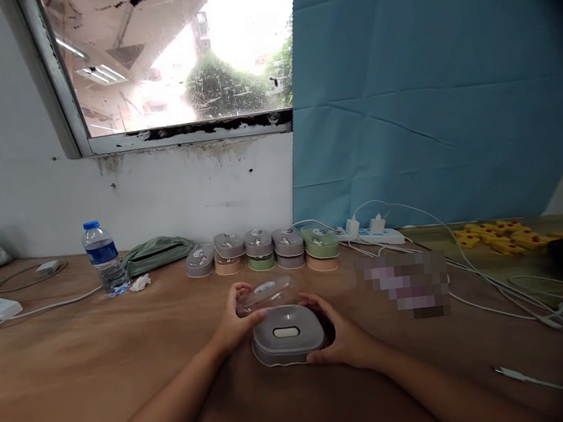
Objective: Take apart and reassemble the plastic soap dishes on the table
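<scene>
A grey oval plastic box (291,352) with a small pale oblong inset on its top lies on the brown table in front of me. Just behind it, a clear plastic cover (277,292) with a round label is tilted up. My left hand (235,320) grips the left side of this cover, its thumb by the box's back left edge. Around the box's right side curves my right hand (339,336), thumb at the front and fingers at the back corner. Those back fingertips are also close to the cover; I cannot tell whether they touch it.
Several similar boxes (258,243), some stacked, line the wall. To their left are a green pouch (160,252), crumpled tissue (141,283) and a water bottle (104,260). White cables (489,276), a power strip (387,235) and yellow pieces (500,236) lie at right.
</scene>
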Motion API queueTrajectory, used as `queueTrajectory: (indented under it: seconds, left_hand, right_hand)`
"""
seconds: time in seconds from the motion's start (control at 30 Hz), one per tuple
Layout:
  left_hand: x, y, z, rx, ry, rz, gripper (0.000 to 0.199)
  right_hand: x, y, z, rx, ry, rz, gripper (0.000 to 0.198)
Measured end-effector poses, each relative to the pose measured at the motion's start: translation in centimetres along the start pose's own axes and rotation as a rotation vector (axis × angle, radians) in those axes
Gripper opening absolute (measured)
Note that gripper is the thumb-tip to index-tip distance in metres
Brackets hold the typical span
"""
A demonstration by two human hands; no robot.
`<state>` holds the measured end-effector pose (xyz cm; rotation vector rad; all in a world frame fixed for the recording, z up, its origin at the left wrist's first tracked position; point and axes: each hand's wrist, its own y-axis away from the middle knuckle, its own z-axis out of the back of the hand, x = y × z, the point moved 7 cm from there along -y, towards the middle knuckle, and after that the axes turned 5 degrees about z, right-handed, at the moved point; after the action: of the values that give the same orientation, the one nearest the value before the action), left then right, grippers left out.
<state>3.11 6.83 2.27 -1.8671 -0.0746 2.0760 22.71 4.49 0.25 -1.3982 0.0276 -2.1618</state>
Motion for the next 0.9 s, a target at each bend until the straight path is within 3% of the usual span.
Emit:
queueTrajectory:
  seconds: [0.1, 0.27, 0.37, 0.63, 0.9]
  left_hand:
    - [0.6, -0.4, 2.0, -0.166, -0.132, 0.026, 0.046]
    - [1.0, -0.7, 4.2, -0.331, -0.622, 0.088, 0.060]
    - [1.2, -0.7, 4.2, -0.304, -0.789, 0.124, 0.067]
    - [1.5, -0.7, 3.7, -0.225, -0.840, 0.176, 0.067]
    - [1.6, -0.6, 3.7, -0.175, -0.926, 0.187, 0.065]
  right_hand:
    - [0.4, -0.1, 0.1, 0.003, 0.012, 0.027, 0.090]
    - [0.7, -0.1, 0.4, -0.017, 0.019, 0.066, 0.080]
    - [0.4, -0.2, 0.7, -0.027, -0.008, 0.066, 0.076]
    - [0.7, -0.4, 1.1, -0.056, 0.009, 0.103, 0.062]
    - [0.0, -0.5, 1.9, -0.169, -0.214, 0.046, 0.052]
